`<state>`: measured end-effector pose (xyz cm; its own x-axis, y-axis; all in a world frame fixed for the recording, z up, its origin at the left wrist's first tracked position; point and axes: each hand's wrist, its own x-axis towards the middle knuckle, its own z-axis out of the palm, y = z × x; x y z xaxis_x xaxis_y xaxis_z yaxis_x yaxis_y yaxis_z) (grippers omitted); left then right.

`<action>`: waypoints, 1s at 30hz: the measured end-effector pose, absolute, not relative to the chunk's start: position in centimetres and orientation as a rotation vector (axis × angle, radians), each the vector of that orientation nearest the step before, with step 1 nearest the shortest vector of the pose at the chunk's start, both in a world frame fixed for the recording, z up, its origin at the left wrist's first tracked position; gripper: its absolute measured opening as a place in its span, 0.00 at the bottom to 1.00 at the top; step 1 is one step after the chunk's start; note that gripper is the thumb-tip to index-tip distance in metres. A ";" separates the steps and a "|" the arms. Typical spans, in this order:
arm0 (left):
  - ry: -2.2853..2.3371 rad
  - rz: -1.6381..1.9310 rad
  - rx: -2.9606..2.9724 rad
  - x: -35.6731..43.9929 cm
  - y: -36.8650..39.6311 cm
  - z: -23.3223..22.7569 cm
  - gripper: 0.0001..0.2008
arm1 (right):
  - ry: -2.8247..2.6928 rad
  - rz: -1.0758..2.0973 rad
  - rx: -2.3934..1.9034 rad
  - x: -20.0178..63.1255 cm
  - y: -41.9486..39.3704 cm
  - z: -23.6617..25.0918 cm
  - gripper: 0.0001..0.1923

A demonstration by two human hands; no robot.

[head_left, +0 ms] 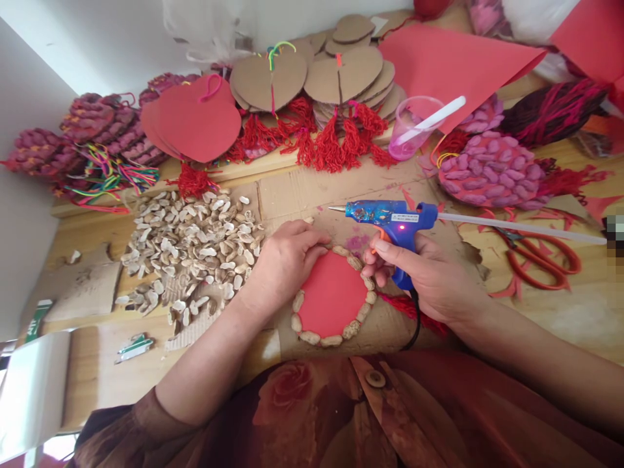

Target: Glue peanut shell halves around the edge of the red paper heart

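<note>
A red heart-shaped piece [331,296] lies on the cardboard in front of me, with peanut shells [351,329] set along much of its edge. My left hand [287,263] rests at its upper left side, fingers bent and drawn together against the edge; what they pinch or press is hidden. In my right hand [414,270] is a blue hot glue gun [383,214], held above the heart's upper right side. Its nozzle points left, a small light glows, and a long glue stick [517,227] sticks out behind. A red tassel [414,313] lies partly beneath my right hand.
Loose peanut shell halves [195,240] are heaped on the left. Orange-handled scissors [541,260] lie among red scraps on the right. Along the back are cardboard hearts [268,81], red hearts [195,120], a plastic cup [409,127] and a pink shell-covered heart [492,170].
</note>
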<state>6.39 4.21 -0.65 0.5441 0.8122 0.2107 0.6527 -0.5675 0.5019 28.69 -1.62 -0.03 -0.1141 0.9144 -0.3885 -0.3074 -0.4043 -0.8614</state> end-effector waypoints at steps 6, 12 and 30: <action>1.228 0.564 2.334 6.0 4.2 -0.4 0.15 | -0.761 1.663 -1.207 28.8 -1.6 -0.3 0.12; 1.203 0.577 2.363 6.1 4.2 -0.4 0.09 | -0.761 1.668 -1.205 28.7 -1.7 0.0 0.11; 1.211 0.549 2.484 6.7 3.6 -0.3 0.08 | -0.754 1.643 -1.224 28.8 -1.7 -0.3 0.11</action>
<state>6.65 3.59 -0.33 0.5661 0.8002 0.1980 0.6763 -0.5882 0.4435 28.79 -1.66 -0.26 -0.0798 0.9206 -0.3823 -0.3109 -0.3874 -0.8679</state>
